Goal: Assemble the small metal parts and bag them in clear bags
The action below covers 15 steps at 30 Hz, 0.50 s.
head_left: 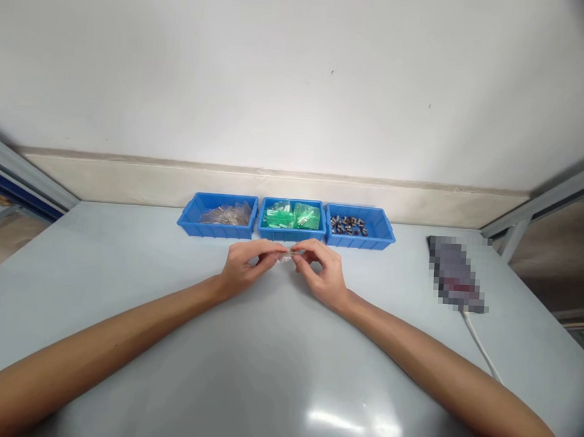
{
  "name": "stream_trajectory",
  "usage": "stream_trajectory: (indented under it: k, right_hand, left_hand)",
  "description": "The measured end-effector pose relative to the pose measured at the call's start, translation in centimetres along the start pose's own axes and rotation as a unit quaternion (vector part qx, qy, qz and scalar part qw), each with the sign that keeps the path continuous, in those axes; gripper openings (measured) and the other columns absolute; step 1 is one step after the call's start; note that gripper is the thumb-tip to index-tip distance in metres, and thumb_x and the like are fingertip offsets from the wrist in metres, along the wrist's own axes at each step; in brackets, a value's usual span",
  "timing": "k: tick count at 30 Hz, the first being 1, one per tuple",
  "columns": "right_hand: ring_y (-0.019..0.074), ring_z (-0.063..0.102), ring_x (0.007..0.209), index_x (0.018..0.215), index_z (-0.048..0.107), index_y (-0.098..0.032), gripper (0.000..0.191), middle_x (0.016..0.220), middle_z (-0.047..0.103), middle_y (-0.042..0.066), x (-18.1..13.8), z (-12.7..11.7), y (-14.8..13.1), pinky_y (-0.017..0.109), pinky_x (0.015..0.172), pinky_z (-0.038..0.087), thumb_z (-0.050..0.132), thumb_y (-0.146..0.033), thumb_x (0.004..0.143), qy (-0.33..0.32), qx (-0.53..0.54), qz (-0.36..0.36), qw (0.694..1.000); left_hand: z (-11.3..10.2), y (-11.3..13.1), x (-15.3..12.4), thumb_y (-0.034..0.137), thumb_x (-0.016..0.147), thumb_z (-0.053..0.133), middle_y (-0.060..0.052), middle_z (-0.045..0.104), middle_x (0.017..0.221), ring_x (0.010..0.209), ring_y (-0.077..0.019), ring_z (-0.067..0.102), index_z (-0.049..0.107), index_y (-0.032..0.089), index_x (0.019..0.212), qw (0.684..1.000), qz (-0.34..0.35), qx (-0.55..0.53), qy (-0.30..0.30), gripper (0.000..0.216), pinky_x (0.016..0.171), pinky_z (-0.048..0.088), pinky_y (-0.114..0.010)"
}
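Both hands are up at the front of the worktop (123, 255), close together, just in front of the middle bin. Left hand (245, 268) and right hand (321, 275) are both closed on a small clear plastic packet (287, 256), pinching it between them at the fingertips. Left fingers (271, 250) come in from one side and right fingers (303, 248) from the other, so the packet sits in the small gap between the hands. Small metal glint (293, 252) at the packet, too small to identify. Three blue bins stand in a row behind the hands, not touching them. Left bin (216, 231) has clear bags (226, 215), middle bin (291, 235) has green bags (292, 215), right bin (359, 243) has dark metal fittings (349, 225). Off to the right, well apart, lies a pixelated flat object (455, 274) with a white cable (481, 346).
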State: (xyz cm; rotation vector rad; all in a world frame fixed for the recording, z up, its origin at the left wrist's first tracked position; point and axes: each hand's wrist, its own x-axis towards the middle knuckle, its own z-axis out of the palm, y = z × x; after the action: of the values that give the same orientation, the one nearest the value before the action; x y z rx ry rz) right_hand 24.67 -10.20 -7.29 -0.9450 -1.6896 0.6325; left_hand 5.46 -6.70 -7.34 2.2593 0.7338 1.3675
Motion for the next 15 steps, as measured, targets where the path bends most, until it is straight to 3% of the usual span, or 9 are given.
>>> stream_trajectory:
  k: [8,11,15]
  right_hand:
    - [0.0125,0.060,0.065,0.097,0.062,-0.021,0.013,0.087,0.065,0.004,-0.17,0.25,0.48,0.026,0.062,0.050,0.053,-0.028,0.091,0.011,0.001,0.024,1.000]
    - [0.0123,0.061,0.062,0.097,0.063,-0.021,0.013,0.082,0.066,0.003,-0.26,0.28,0.53,0.026,0.061,0.050,0.055,-0.028,0.090,0.015,-0.004,0.040,0.999]
    - [0.0108,0.060,0.056,0.104,0.058,-0.022,0.016,0.081,0.067,0.002,-0.44,0.42,0.57,0.025,0.057,0.050,0.056,-0.028,0.089,0.033,0.026,0.053,0.998]
  left_hand:
    - [0.18,0.17,0.23,0.021,0.088,0.060,-0.001,0.072,0.074,0.056,-0.0079,0.060,0.069,0.017,0.094,0.999,-0.031,0.024,0.012,0.012,0.058,0.047,-0.018]
    - [0.22,0.22,0.25,0.022,0.087,0.061,0.001,0.071,0.069,0.054,-0.0074,0.060,0.065,0.017,0.104,0.998,-0.051,0.013,0.015,0.018,0.060,0.048,-0.018]
    - [0.35,0.17,0.11,0.023,0.087,0.061,0.000,0.073,0.079,0.053,-0.0067,0.061,0.056,0.019,0.115,0.997,-0.075,-0.028,0.015,0.028,0.056,0.048,-0.017]
